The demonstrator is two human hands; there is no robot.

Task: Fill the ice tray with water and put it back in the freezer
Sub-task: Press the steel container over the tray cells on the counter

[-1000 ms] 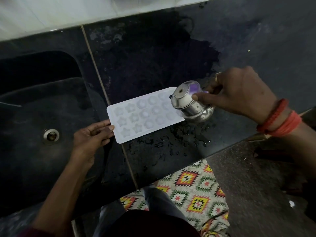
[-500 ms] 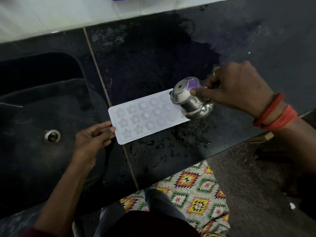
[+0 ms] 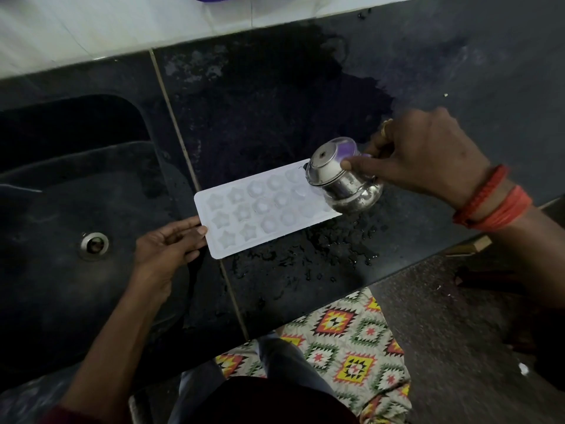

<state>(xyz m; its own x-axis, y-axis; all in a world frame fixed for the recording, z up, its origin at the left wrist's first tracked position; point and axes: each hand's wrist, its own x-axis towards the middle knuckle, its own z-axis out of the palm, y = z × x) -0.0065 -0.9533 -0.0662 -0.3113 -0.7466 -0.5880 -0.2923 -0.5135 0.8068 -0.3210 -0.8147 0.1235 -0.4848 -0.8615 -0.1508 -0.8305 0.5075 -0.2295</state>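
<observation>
Ice tray: the white ice tray (image 3: pixel 263 209) lies flat on the dark desk (image 3: pixel 275 117), just right of the sink (image 3: pixel 76 194), its long side running up toward the right; star and round cells show, and whether they hold water is too faint to tell.
Steel pot: a small steel pot (image 3: pixel 342 179) is tipped over the tray's right end, its mouth facing the cells.
Right grip: the right hand (image 3: pixel 425 157) is closed on the pot, with the thumb pressed on its side.
Left grip: the left hand (image 3: pixel 171 243) pinches the tray's left edge, fingers narrow, steadying it.
Desk: water is pooled and beaded on the desk in front of the tray.
Step, as I judge it: filling is under way; the freezer is not in view.
Risk: a steep tilt could flood past the shallow rim and add to the puddle; the wet desk may let the tray slide if the left hold loosens; carrying a brimming tray would likely slop.
Change from half a second ago: pot and tray sit much as they did, the pot covering the same right end; both hands keep their holds.
</observation>
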